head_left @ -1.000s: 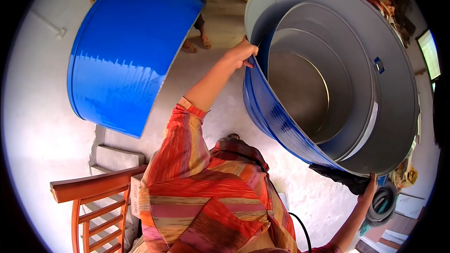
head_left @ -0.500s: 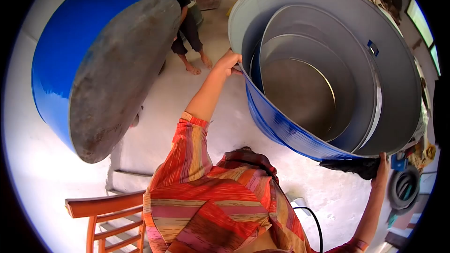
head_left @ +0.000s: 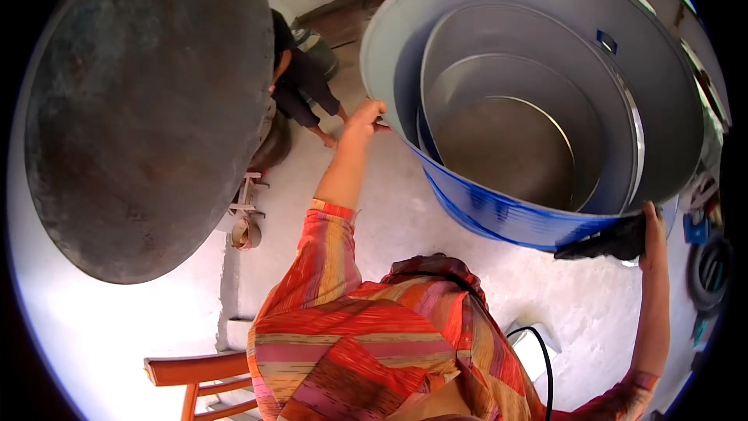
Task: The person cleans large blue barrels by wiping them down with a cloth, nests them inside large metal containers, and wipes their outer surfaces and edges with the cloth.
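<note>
A large blue sheet-metal cylinder (head_left: 499,210), grey inside, stands tilted in front of me. Smaller metal rings (head_left: 514,31) sit nested within it. My left hand (head_left: 365,117) is closed on the cylinder's rim at its left side, thumb and fingers partly hidden. At the near right rim, my right hand (head_left: 653,226) is closed on the same cylinder, its fingers partly out of sight. A black cloth (head_left: 604,242) hangs at the rim beside my right hand; whether the hand grips it too is unclear.
To the left a second person (head_left: 304,78) is partly hidden behind a big round dark panel (head_left: 148,117). A wooden chair (head_left: 195,370) stands at lower left. Near the right wall lie coiled black hoses (head_left: 707,273). A small white box (head_left: 538,347) sits on the floor.
The dark round panel at left has turned to face me, so its blue side no longer shows. My hands stay on the cylinder's rim; its view has shifted slightly.
</note>
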Demonstrator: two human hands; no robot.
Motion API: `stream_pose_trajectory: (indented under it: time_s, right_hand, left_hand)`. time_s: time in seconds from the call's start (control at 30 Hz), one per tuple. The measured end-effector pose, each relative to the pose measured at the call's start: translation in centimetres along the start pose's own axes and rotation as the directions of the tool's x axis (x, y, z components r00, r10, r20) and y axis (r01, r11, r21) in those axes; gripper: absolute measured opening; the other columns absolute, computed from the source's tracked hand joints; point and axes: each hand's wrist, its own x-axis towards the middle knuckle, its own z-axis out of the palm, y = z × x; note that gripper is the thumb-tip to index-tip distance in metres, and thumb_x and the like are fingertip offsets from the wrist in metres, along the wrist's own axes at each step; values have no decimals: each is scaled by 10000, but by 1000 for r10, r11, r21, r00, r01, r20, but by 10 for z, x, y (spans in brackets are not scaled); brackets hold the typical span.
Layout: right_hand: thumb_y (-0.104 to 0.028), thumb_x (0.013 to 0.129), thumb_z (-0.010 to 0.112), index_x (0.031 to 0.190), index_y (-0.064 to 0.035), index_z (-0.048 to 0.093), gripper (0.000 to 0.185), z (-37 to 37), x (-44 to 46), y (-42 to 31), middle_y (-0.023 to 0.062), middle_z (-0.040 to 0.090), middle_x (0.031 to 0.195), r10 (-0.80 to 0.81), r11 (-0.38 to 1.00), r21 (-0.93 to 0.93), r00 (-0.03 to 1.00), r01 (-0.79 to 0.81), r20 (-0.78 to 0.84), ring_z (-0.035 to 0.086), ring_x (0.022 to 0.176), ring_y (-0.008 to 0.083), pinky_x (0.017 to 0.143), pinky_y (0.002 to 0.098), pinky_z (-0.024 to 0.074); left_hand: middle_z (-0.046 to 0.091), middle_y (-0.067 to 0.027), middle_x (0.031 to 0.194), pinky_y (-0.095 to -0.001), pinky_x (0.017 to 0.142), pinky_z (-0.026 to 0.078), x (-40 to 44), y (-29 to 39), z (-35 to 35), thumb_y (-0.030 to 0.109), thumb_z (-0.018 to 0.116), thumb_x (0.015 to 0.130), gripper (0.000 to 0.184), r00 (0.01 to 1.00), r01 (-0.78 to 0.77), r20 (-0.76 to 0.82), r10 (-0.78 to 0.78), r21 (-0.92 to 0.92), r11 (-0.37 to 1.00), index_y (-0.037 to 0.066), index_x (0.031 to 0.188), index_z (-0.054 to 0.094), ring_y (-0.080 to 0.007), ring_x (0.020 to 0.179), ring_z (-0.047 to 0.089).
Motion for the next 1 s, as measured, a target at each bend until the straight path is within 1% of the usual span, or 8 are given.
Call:
stream_pose_trajectory:
  time_s: [0.23, 0.27, 0.4, 0.53, 0.6, 0.63, 0.7, 1.0]
  right_hand:
    - [-447, 827, 607, 963, -18, 619, 450, 2, 0, 1, 64, 618, 692, 52, 998, 41, 999, -52, 7, 609, 591, 186, 600, 307, 509]
    - [-445, 811, 609, 1060, 16, 586, 525, -4, 6, 5, 127, 649, 925, 76, 997, -22, 995, -75, 60, 634, 824, 228, 778, 314, 490]
    - [-441, 798, 608, 1078, 11, 575, 532, 3, 1, -5, 144, 641, 998, 62, 994, -87, 997, -58, 45, 625, 919, 243, 878, 321, 457]
    - [-455, 764, 621, 978, -14, 598, 491, 10, -1, 0, 101, 643, 858, -24, 996, -86, 998, 19, -53, 638, 766, 206, 765, 300, 500]
    - [-422, 762, 645, 954, -12, 595, 455, 5, 13, 15, 101, 641, 854, -54, 996, -79, 995, 48, -85, 638, 736, 200, 736, 293, 509]
    - [-397, 771, 654, 952, -13, 595, 429, 2, 29, 21, 100, 641, 854, -43, 999, -3, 998, 43, -42, 636, 719, 192, 715, 291, 514]
    - [-171, 733, 618, 853, 75, 596, 275, 22, 15, -2, 104, 579, 641, 69, 987, 156, 990, -49, -124, 573, 518, 223, 499, 384, 505]
    - [-193, 769, 613, 944, 86, 604, 330, 34, -22, -8, 110, 598, 704, -53, 996, 48, 952, 71, -302, 576, 579, 224, 553, 382, 477]
  left_hand:
    - [536, -178, 965, -475, 447, 463, 52, -29, -8, 241, 576, 793, 375, 995, 46, -85, -44, 17, 999, 20, 1084, 495, -302, 622, 599]
    - [547, -143, 971, -447, 539, 492, 48, -30, -3, 233, 587, 789, 332, 996, 26, -84, -25, 12, 1000, 33, 1044, 515, -283, 689, 596]
    - [545, -101, 1044, -449, 766, 482, 42, -36, 2, 211, 619, 766, 386, 998, -14, 54, 22, -137, 991, 40, 1094, 507, -269, 914, 548]
    - [537, -134, 1115, -424, 823, 471, 39, -45, 8, 223, 606, 780, 503, 982, -151, -110, 156, 53, 987, 12, 1211, 453, -316, 1000, 537]
    - [530, -157, 1212, -388, 886, 438, 2, -41, 36, 201, 551, 835, 502, 249, -550, -139, 959, 794, 258, 12, 1285, 432, -332, 1117, 508]
    - [530, -157, 1212, -388, 886, 438, -22, -28, 52, 201, 551, 835, 502, 251, -571, -121, 960, 783, 248, 12, 1285, 432, -332, 1117, 508]
    - [548, -148, 1243, -355, 932, 416, -84, 2, 73, 182, 506, 892, 447, 550, -806, 452, 702, 508, 305, 43, 1312, 441, -285, 1176, 502]
    - [627, -203, 1053, -419, 829, 458, -218, -21, 224, 239, 541, 889, 456, 180, -984, 963, 203, 176, 38, 35, 1285, 439, -392, 957, 596]
